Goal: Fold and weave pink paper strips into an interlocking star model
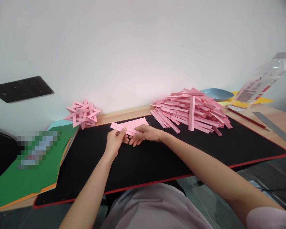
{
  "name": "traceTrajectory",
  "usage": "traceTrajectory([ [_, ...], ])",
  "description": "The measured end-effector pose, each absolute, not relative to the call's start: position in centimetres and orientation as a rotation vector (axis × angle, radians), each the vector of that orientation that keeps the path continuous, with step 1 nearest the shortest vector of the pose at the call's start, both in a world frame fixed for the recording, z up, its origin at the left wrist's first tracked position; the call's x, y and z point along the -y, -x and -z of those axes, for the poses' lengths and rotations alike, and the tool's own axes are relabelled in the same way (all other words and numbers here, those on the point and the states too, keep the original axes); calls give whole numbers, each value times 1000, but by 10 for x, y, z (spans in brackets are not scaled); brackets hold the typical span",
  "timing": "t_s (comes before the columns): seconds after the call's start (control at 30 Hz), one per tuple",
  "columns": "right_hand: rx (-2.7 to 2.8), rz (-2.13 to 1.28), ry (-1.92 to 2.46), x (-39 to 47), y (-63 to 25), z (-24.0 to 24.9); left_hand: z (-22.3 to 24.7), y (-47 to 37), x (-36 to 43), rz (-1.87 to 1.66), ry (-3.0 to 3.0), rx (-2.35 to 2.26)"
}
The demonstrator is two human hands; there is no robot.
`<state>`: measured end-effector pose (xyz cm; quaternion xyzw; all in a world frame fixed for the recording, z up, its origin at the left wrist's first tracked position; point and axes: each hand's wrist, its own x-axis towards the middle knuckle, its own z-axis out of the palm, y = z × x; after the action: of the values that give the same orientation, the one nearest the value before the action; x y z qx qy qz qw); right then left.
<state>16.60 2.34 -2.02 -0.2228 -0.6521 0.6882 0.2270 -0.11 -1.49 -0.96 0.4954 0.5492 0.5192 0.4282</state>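
Both hands grip one narrow pink paper strip (115,126), which shows a lengthwise crease. My left hand (115,140) pinches it near the middle, thumb on top. My right hand (146,133) is closed around its right part and hides that end. Just behind the strip, a flat pink paper piece (135,122) lies on the black mat (133,165). To the right rises a large pile of folded pink paper strips (193,109). A pink paper star model (82,114) of interlocked strips stands at the mat's back left corner.
Green paper sheets (38,178) cover the table's left side. On the right are a blue dish (217,93), a clear plastic bottle (257,82), yellow paper (264,100), a dark red pencil (248,118) and a metal ruler (273,126). A wall (133,57) with a black socket panel (21,89) stands behind.
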Motion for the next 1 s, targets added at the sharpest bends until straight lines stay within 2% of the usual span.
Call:
traceTrajectory([
  [0.27,1843,-1872,607,-24,-166,23,13,1,16,-1144,-1299,-1364],
  [1.0,1622,-2046,391,-21,-169,13,6,2,15,-1328,-1047,-1230],
])
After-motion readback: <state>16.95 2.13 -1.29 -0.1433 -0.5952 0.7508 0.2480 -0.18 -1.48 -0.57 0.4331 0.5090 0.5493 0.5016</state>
